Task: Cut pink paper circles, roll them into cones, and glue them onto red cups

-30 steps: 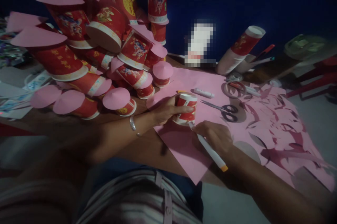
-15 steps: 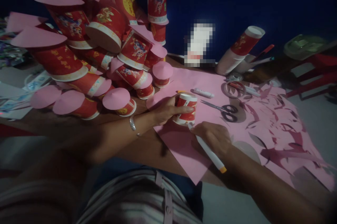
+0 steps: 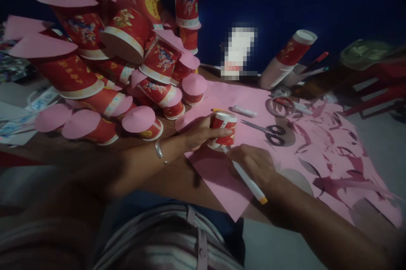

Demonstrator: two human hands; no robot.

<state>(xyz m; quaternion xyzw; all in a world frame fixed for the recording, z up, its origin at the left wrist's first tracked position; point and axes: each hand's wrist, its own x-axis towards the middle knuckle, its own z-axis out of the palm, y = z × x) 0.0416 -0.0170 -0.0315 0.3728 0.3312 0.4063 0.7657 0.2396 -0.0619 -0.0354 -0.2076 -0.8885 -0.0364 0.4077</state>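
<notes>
My left hand [image 3: 201, 132] is wrapped round a small red paper cup [image 3: 226, 124] with a white band at its lower edge, thumb across its front. In my right hand [image 3: 253, 162] is a white marker with an orange end [image 3: 249, 180]. The marker's tip meets the white band of the cup, or comes very close to it; any mark there is too small to make out. Under both hands lies a pink paper sheet [image 3: 218, 177]. Just right of the cup, scissors with black handles [image 3: 274, 132] rest on pink paper.
Several red cups with pink paper cones [image 3: 72, 29] are piled at the left. A marker cap or pen [image 3: 244, 111], a tape roll [image 3: 281, 106] and pink paper scraps [image 3: 336, 156] lie to the right. A leaning cup stack [image 3: 285, 58] stands behind, near a red chair [image 3: 377, 86].
The orange end of the marker has shifted slightly left and up with my right hand. The tip has slid a little left along the cup's band. My left hand's grip is unchanged.
</notes>
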